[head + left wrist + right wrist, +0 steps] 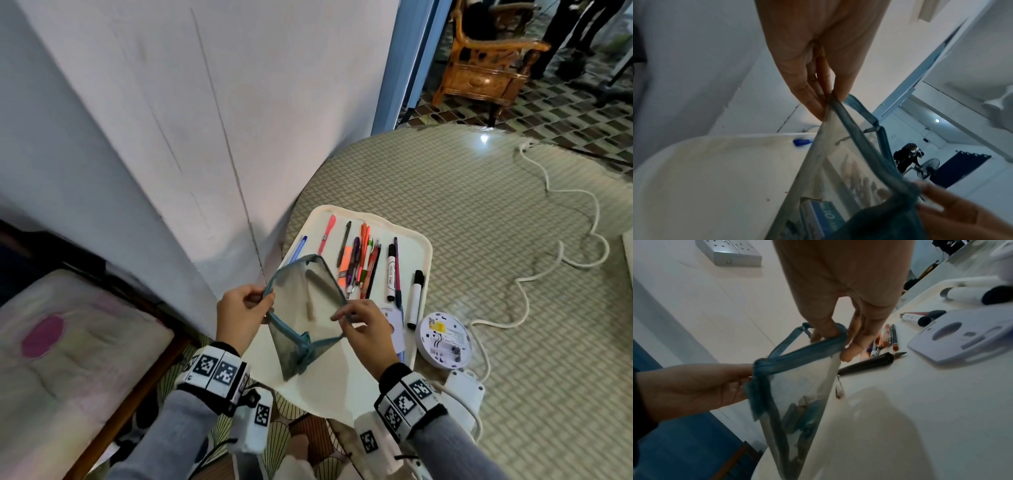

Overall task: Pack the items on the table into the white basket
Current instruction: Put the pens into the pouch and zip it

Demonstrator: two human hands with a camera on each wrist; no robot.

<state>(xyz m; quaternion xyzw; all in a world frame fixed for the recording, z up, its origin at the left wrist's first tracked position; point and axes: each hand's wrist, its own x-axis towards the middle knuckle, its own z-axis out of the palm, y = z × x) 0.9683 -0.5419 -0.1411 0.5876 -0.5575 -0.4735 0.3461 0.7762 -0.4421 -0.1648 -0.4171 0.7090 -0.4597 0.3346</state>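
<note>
On the tray [404, 236] mid-frame, your left hand [239, 315] and right hand [368, 329] pinch the pouch [301, 308] rim, stretching it wide; inside, a label reads "10".

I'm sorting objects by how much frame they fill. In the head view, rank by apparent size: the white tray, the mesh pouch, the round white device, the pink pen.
Largest to smallest:
1. white tray
2. mesh pouch, held nearer the camera, so it looks bigger
3. round white device
4. pink pen

Both arms wore grey sleeves [178, 431] with dark cuffs [394, 371]; white wristbands [215, 371] carried black square-patterned markers, white camera units [255, 425] beneath.
</note>
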